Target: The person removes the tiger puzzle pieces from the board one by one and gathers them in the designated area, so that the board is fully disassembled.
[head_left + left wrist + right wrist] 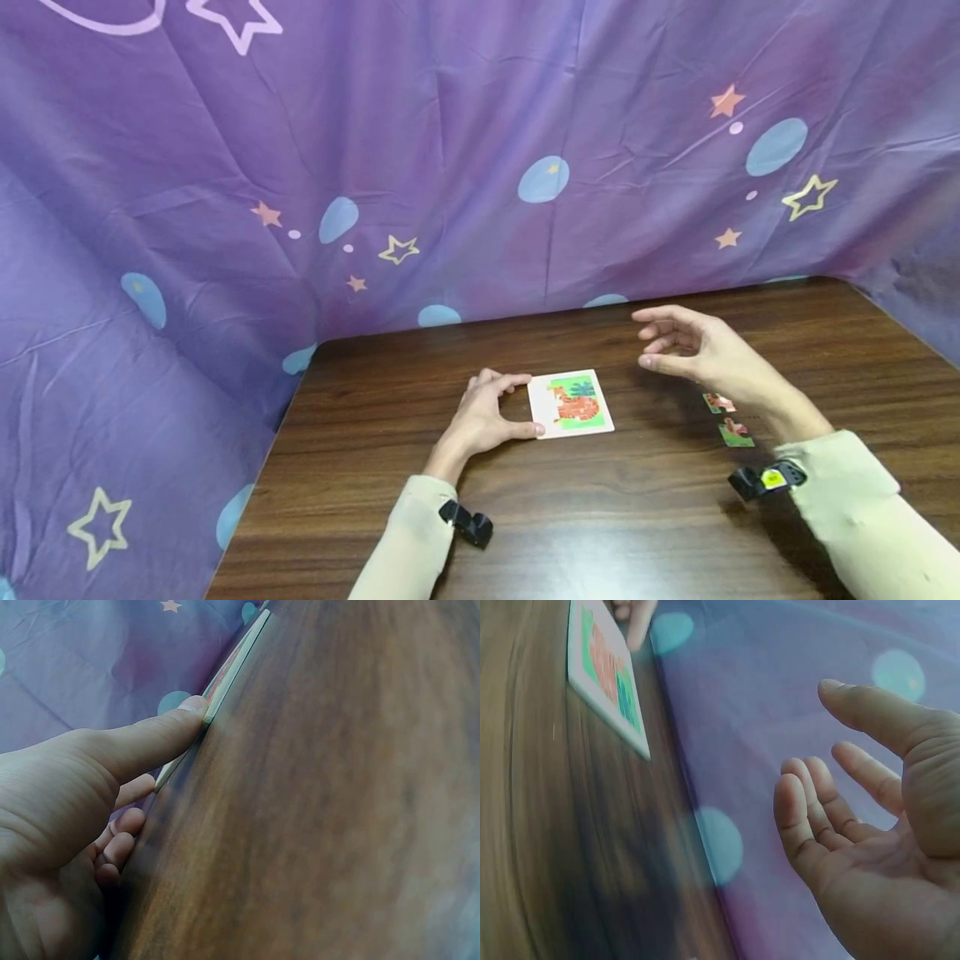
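Note:
A square white-framed puzzle board (542, 406) lies flat on the table, showing an orange striped animal on green with a dark blue plant. My left hand (482, 417) holds its left side, thumb at the near corner and index finger at the far one. In the left wrist view the thumb (161, 739) presses the edge of the board (238, 666). My right hand (708, 354) hovers right of the board, fingers loosely bent and nothing in them. Beneath its wrist lie two loose puzzle pieces, one (718, 403) behind the other (737, 433); the hand partly covers that area.
The dark wooden table (600, 500) ends at a purple curtain (465, 167) with stars and blue spots, which hangs behind it and along the left side. Each wrist wears a black strap-on camera, the left one (468, 523) and the right one (765, 481).

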`<state>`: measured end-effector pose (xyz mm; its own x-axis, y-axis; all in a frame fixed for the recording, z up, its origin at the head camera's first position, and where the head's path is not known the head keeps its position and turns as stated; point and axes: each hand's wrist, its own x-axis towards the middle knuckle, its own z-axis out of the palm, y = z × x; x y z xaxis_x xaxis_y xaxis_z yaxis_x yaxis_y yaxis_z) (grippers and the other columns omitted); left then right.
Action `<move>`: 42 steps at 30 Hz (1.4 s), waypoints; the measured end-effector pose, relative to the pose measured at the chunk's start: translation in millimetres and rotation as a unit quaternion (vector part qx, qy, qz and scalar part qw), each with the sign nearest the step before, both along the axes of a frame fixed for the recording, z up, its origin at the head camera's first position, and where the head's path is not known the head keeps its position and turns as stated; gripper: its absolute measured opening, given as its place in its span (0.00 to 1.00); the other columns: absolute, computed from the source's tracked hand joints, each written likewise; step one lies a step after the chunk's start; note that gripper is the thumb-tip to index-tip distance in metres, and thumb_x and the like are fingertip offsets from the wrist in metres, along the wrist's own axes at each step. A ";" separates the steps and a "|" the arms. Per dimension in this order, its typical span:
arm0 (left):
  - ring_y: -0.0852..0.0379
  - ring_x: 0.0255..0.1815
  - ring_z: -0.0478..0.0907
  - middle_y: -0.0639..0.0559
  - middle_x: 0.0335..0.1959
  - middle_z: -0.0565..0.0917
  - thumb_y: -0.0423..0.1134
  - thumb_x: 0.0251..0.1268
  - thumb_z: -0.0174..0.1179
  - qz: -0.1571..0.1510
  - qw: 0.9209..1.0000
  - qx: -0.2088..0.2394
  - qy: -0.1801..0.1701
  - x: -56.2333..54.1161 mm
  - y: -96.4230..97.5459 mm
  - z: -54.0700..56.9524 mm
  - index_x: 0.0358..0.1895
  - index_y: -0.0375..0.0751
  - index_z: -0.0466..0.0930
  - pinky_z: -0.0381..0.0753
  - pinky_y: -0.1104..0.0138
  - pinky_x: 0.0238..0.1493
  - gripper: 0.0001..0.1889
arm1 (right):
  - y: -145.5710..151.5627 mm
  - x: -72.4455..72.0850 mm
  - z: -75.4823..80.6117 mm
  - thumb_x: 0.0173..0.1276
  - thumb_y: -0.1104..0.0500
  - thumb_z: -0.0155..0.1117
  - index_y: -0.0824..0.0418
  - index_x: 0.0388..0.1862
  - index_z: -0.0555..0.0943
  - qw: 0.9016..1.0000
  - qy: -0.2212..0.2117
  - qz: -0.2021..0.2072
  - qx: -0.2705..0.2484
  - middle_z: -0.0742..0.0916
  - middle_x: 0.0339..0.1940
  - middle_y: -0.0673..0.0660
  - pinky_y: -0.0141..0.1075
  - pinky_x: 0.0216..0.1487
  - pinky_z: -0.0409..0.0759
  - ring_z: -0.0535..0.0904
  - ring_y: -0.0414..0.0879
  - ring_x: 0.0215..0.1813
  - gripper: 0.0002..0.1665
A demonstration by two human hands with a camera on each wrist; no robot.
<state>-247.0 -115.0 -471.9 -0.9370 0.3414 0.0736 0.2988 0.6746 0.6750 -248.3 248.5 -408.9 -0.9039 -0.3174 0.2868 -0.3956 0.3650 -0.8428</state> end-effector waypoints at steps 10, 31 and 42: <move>0.51 0.61 0.72 0.50 0.58 0.79 0.53 0.52 0.90 -0.001 1.000 0.000 0.008 0.1 -0.2 0.7 0.77 0.55 0.83 0.73 0.51 0.68 0.45 | -64.7 -19.7 -12.6 0.71 0.64 0.81 0.62 0.75 0.80 0.997 -0.048 0.045 -0.041 0.85 0.59 0.69 0.34 0.53 0.87 0.88 0.49 0.53 0.35; 0.51 0.59 0.72 0.50 0.56 0.78 0.53 0.53 0.89 -0.005 1.000 -0.010 0.017 -2.3 -1.0 -1.9 0.76 0.54 0.83 0.74 0.53 0.65 0.44 | -93.7 -31.2 -45.1 0.69 0.69 0.79 0.73 0.73 0.79 0.995 -0.066 0.068 -0.029 0.85 0.53 0.70 0.32 0.49 0.86 0.85 0.50 0.47 0.35; 0.51 0.61 0.71 0.49 0.58 0.78 0.53 0.54 0.89 -0.003 1.000 -0.011 0.008 -2.1 -0.9 -0.3 0.77 0.54 0.82 0.74 0.52 0.67 0.44 | -96.6 -34.5 -57.5 0.67 0.69 0.81 0.71 0.72 0.80 0.995 -0.070 0.071 0.011 0.86 0.50 0.67 0.33 0.48 0.83 0.83 0.51 0.45 0.35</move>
